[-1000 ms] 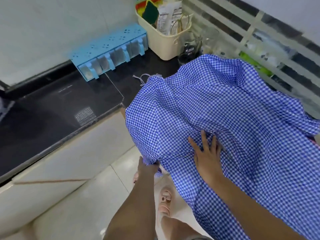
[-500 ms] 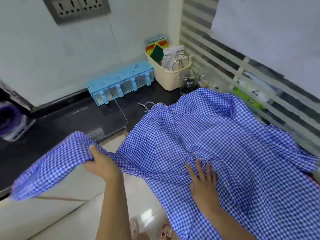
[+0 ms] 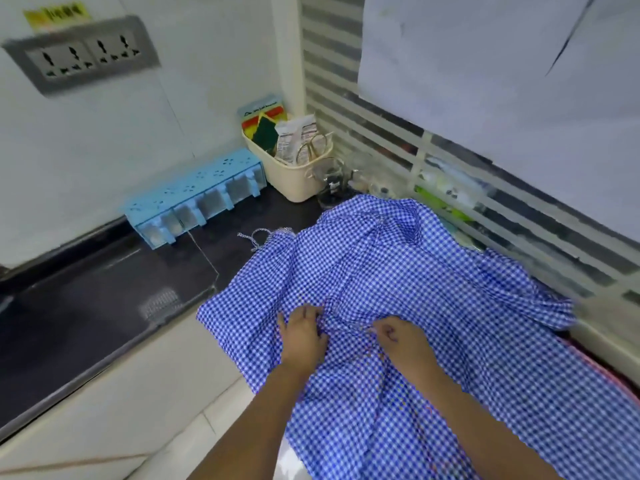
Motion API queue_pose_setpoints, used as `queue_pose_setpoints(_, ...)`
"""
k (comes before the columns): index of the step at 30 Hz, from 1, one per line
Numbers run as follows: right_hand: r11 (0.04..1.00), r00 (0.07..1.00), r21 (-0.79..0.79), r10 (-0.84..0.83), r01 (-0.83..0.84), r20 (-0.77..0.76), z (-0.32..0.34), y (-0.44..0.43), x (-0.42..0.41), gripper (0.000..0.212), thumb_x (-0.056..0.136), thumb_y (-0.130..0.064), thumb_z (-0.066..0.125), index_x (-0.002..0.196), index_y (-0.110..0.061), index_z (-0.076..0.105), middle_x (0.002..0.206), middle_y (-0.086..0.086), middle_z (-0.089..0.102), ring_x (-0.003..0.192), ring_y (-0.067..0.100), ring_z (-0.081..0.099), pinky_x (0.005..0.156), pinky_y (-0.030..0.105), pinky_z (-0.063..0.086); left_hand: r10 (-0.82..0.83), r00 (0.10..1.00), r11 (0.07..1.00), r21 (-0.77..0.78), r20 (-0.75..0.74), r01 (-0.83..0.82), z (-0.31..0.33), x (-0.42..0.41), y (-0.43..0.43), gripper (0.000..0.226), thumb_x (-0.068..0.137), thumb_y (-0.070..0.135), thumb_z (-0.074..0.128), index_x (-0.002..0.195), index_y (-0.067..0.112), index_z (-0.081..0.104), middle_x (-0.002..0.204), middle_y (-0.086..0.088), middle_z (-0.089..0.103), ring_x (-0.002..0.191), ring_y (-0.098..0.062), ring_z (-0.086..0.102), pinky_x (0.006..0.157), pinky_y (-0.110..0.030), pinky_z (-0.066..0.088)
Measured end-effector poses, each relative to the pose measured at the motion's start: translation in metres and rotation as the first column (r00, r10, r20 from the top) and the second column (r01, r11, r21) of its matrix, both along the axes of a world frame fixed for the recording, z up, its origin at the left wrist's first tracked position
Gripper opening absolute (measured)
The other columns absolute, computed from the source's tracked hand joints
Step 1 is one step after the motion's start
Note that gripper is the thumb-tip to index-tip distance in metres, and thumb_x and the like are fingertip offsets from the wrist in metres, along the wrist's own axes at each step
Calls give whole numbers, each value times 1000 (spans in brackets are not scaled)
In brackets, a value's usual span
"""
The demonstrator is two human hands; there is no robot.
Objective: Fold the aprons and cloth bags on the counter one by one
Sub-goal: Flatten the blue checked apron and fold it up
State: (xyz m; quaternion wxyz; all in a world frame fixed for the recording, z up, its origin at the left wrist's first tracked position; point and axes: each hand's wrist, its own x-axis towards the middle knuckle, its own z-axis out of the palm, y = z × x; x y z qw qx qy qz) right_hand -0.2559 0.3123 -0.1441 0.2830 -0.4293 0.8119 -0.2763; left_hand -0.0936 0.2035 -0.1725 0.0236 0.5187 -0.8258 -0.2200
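Note:
A blue-and-white checked apron lies spread and rumpled over the black counter, its near part hanging over the counter's front edge. Its tie string curls at the far left corner. My left hand rests on the cloth near the front edge, fingers bent into a fold of it. My right hand is just to the right, its fingers curled and pinching the same bunched fold. A pink-red edge of other cloth peeks out under the apron at the right.
A light blue spice rack stands against the white wall. A cream basket with sponges, packets and scissors sits in the corner, with glass jars beside it. A slatted window wall runs along the right. A glass cooktop panel covers the counter's left.
My left hand has brought the hanging apron part from the left back onto the cloth. My right hand went from flat on the apron to pinching a fold. The camera tilted up.

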Motion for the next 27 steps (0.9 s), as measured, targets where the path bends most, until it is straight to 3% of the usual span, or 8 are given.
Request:
queue_pose_setpoints(5, 842, 791, -130, -425, 524, 439, 24, 7, -29, 11, 88, -21, 65, 88, -10, 66, 83, 6, 65, 74, 19, 59, 68, 28, 51, 39, 938, 988, 154, -346, 15, 12, -26, -19, 72, 84, 10, 66, 145, 7, 27, 134, -12, 45, 125, -28, 43, 107, -40, 36)
queue_pose_setpoints(9, 579, 559, -161, -618, 799, 553, 41, 27, -52, 34, 86, -37, 67, 73, -12, 47, 62, 1, 46, 57, 19, 44, 61, 38, 43, 33, 944, 968, 244, -330, 52, 20, -53, -36, 94, 82, 3, 65, 153, 12, 4, 128, -14, 51, 113, -29, 53, 95, -38, 46)
queue_pose_setpoints(12, 331, 207, -19, -542, 944, 814, 60, 38, -81, 29, 89, -39, 63, 76, -16, 50, 62, -2, 42, 58, 15, 43, 62, 34, 43, 81, 948, 944, 329, -307, 26, 29, -60, -44, 89, 82, -5, 58, 153, 15, 8, 78, -2, 53, 68, -16, 53, 58, -27, 44)
queue_pose_setpoints(17, 267, -188, 272, -300, 924, 935, 79, 31, -123, 31, 96, -37, 53, 112, -11, 58, 95, 6, 65, 80, 18, 62, 47, 24, 54, -137, 889, 983, 53, -436, 177, 44, -49, -41, 56, 83, 0, 55, 136, 16, 45, 61, 6, 42, 51, -6, 40, 46, -17, 29)
queue_pose_setpoints(19, 281, -192, 293, -335, 914, 922, 87, 26, -127, 21, 100, -24, 48, 109, -7, 55, 90, 7, 62, 76, 18, 60, 41, 22, 51, -314, 871, 944, -24, -377, 330, 44, -42, -38, 44, 81, 10, 59, 125, 18, 55, 64, 12, 45, 55, -2, 42, 52, -12, 33)
queue_pose_setpoints(22, 382, -114, 219, -278, 898, 954, 107, 9, -123, 15, 100, -17, 47, 99, -5, 57, 86, 6, 62, 72, 14, 59, 44, 21, 52, -438, 863, 895, -29, -253, 446, 26, -37, -40, 47, 74, 52, 53, 108, 21, 65, 105, 7, 50, 96, -5, 44, 92, -24, 40)
queue_pose_setpoints(25, 454, -7, 26, -45, 890, 999, 149, -16, -114, 18, 100, -17, 44, 101, -6, 58, 87, 6, 68, 75, 14, 66, 57, 24, 58, -216, 912, 930, 211, -350, 301, 31, -48, -39, 52, 71, 66, 65, 95, 19, 64, 125, 1, 44, 116, -11, 41, 105, -26, 30)
queue_pose_setpoints(27, 427, 79, -118, 107, 896, 991, 188, -32, -102, 18, 101, -19, 44, 99, -8, 58, 88, 5, 71, 80, 16, 69, 69, 27, 58, 10, 873, 853, 460, -488, 247, 53, -63, -35, 62, 65, 74, 66, 87, 16, 66, 107, 0, 61, 102, -14, 57, 98, -35, 44)
